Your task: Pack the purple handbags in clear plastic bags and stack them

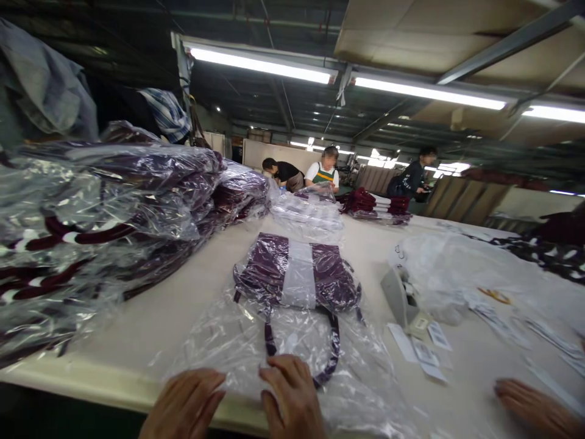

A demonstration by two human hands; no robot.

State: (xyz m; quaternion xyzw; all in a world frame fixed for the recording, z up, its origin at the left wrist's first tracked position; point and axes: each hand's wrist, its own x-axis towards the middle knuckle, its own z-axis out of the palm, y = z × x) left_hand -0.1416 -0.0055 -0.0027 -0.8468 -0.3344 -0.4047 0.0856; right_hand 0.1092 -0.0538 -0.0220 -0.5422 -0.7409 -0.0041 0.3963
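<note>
My open right hand [295,396] lies nearer the bagged purple garment [269,263], stretched crosswise at frame centre; my left hand [185,402], lower left, curls, grip unclear.

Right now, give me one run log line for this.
left hand: at clear bag's near edge | right hand: at same bag | purple item: inside | another person's hand: off right
</note>
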